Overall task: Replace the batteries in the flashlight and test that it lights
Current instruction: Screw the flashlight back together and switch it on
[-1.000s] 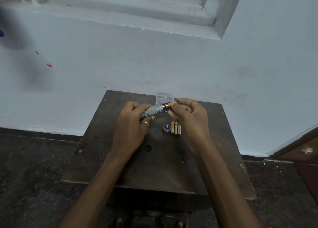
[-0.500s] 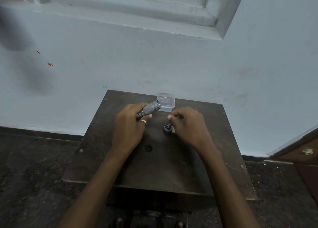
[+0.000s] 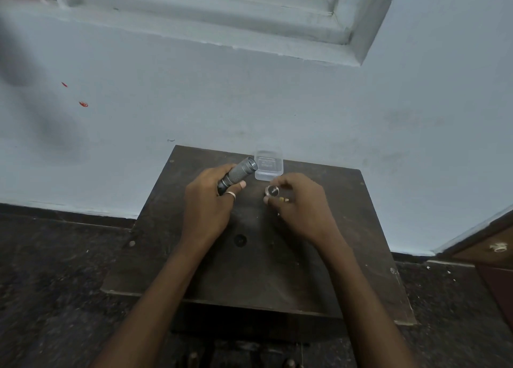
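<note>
My left hand grips the open grey metal flashlight tube; my right hand pinches its round end cap, closing and testing remain.

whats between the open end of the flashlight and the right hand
In the head view, the clear plastic box sits just beyond the flashlight mouth; nearer the right hand stands the round cap.

- A pale blue wall is seen, marked by red spots.
- A recessed window frame is set above.
- A dark wooden table is placed on dark speckled floor.
</note>
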`<state>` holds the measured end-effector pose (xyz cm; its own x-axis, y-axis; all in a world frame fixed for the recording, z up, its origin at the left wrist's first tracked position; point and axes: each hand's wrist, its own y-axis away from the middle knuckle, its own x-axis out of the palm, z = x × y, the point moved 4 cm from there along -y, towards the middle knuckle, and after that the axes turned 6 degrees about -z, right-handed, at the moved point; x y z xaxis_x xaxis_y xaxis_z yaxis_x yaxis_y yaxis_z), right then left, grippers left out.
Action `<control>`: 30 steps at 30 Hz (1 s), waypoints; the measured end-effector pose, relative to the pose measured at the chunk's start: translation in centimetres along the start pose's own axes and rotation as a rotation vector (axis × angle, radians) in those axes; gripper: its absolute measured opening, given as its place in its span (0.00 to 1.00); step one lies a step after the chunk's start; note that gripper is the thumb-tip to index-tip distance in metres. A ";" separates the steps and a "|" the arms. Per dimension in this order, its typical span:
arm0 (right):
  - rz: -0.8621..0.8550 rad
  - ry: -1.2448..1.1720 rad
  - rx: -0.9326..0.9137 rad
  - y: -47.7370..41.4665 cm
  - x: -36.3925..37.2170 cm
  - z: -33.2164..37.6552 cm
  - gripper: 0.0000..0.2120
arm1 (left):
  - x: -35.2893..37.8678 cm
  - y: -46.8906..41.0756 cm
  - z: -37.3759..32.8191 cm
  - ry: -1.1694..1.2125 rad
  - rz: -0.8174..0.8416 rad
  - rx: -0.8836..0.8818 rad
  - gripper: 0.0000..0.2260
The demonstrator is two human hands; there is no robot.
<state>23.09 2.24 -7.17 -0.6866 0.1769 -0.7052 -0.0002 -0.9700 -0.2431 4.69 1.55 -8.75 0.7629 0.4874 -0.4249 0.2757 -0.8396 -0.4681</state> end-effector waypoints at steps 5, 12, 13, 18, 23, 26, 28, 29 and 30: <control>-0.011 -0.790 0.298 0.2 -0.5 0.3 0.14 | 0.0 -0.1 -0.1 -0.011 0.010 0.026 0.15; -0.064 -1.085 0.387 -0.1 -0.3 0.0 0.17 | 0.1 0.0 -0.1 -0.006 0.019 0.037 0.15; -0.062 -1.102 0.385 -0.2 -0.4 -0.1 0.15 | 0.1 0.0 0.0 -0.006 0.020 0.037 0.15; -0.002 -1.065 0.349 0.0 -0.7 0.2 0.12 | 0.1 0.1 -0.2 -0.026 0.031 0.074 0.15; -0.005 -0.682 0.179 -0.1 -1.3 0.4 0.16 | 0.2 0.1 -0.1 -0.082 0.067 0.149 0.16; 0.002 -0.598 0.127 -0.2 -1.3 0.7 0.15 | 0.5 0.2 0.1 -0.141 0.100 0.197 0.16; -0.004 -0.540 0.090 -0.2 -1.2 0.7 0.14 | 0.6 0.2 0.2 -0.168 0.117 0.228 0.16; -0.012 -0.505 0.073 -0.3 -1.2 0.6 0.14 | 0.5 0.2 0.2 -0.175 0.121 0.237 0.15; -0.019 -0.477 0.063 -0.3 -1.2 0.5 0.14 | 0.5 0.2 0.2 -0.184 0.122 0.243 0.15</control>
<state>23.54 2.24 -5.91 -0.9430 0.1127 -0.3132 -0.0498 -0.9781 -0.2022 5.05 1.67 -9.22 0.6574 0.4403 -0.6116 0.0239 -0.8233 -0.5671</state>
